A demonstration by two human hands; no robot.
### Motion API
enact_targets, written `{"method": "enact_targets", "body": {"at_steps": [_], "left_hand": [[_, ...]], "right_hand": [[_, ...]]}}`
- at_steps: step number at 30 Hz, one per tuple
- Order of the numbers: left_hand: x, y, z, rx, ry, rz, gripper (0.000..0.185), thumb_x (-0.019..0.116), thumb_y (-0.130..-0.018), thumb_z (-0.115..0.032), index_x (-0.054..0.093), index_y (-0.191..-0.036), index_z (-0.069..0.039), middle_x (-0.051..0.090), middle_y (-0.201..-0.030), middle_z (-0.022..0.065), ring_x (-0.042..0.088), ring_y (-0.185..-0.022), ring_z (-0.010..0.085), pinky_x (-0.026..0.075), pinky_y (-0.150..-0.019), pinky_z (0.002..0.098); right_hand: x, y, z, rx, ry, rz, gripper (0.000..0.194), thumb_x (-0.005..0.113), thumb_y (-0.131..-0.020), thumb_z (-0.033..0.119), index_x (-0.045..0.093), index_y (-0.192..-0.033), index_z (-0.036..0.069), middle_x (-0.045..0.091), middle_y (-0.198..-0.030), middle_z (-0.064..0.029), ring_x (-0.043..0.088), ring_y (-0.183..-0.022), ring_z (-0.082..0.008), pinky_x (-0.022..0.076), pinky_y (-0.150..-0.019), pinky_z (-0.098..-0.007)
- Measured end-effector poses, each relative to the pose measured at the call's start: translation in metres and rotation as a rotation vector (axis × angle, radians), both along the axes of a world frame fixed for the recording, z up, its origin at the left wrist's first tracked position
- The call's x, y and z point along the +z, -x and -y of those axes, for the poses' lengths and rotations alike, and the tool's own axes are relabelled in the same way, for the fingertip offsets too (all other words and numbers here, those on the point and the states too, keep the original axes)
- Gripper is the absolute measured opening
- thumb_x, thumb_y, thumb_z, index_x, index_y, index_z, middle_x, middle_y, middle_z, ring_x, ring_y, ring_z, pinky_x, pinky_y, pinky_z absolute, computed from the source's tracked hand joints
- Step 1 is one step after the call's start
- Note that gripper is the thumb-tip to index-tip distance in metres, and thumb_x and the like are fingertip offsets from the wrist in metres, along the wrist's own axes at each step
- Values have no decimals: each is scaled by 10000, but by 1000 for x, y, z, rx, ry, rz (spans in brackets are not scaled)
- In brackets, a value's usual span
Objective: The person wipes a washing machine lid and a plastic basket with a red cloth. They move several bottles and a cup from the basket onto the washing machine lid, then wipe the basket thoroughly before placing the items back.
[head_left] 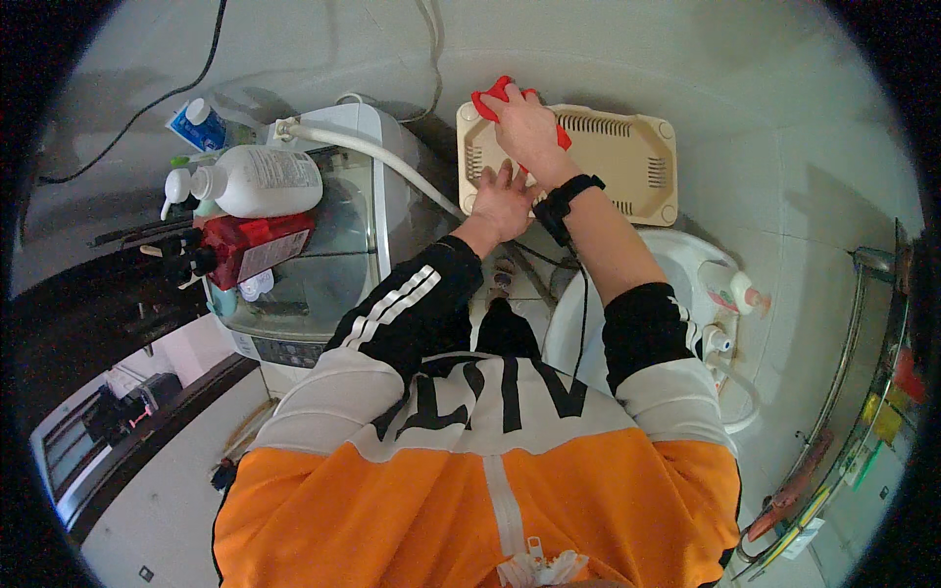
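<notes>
A beige plastic basket (614,158) with slotted sides lies at the top centre, its small round corner feet facing me. My right hand (526,128), with a black strap at the wrist, presses a red cloth (500,92) against the basket's far left part. Parts of the cloth show on both sides of that hand. At the near left edge of the basket rests my left hand (502,204), its fingers spread on the rim; no object shows in its fingers.
A washing machine (382,220) stands at left, bearing a white pump bottle (268,180), a red bottle (257,246) and a pale hose (353,143). At right are a white washbasin (581,316) and a metal rail (845,353) along the tiled wall.
</notes>
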State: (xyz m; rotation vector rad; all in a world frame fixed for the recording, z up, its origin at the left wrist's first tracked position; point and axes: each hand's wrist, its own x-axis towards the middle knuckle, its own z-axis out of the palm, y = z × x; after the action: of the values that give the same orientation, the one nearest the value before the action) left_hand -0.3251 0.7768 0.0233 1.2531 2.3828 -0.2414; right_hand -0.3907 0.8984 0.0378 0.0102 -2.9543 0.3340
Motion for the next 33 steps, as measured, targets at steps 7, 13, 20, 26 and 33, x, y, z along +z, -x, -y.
{"method": "enact_targets", "body": {"at_steps": [7, 13, 20, 26, 33], "left_hand": [[-4, 3, -1, -16, 58, 22, 567, 599, -923, -440, 546, -1440, -212, 473, -1517, 104, 300, -1461, 359, 239, -1141, 643], [-12, 0, 1, -16, 28, -42, 562, 630, -896, -426, 577, -1407, -199, 443, -1542, 104, 313, -1451, 370, 240, -1141, 636], [-14, 1, 3, 19, -150, -36, 692, 660, -886, -425, 443, -1520, -251, 369, -1596, 121, 282, -1480, 385, 241, -1139, 635], [-13, 1, 2, 28, -136, -22, 699, 659, -899, -414, 413, -1536, -267, 325, -1622, 110, 265, -1490, 384, 256, -1140, 631], [-11, 1, 3, 53, -153, 7, 699, 683, -889, -404, 421, -1526, -285, 308, -1629, 114, 268, -1491, 380, 291, -1120, 635]], "right_hand": [[-2, -28, 9, 76, 79, 97, 416, 642, -840, 146, 665, -1250, 206, 600, -1218, -141, 640, -1013, -388, 588, -780, -485], [-3, -44, -15, 89, 278, 98, 427, 657, -869, 254, 648, -1295, 235, 596, -1244, -159, 648, -1017, -388, 570, -844, -501], [-3, -9, -27, -187, 119, -30, 544, 666, -886, 230, 543, -1415, 208, 583, -1297, -168, 607, -1111, -416, 548, -900, -501], [-20, -4, -26, -81, -8, 72, 483, 631, -875, 152, 568, -1353, 183, 572, -1279, -106, 598, -1125, -373, 582, -838, -499], [-6, -15, -62, -81, -225, 184, 419, 604, -877, 98, 596, -1290, 170, 586, -1254, -72, 581, -1171, -346, 580, -843, -503]]}}
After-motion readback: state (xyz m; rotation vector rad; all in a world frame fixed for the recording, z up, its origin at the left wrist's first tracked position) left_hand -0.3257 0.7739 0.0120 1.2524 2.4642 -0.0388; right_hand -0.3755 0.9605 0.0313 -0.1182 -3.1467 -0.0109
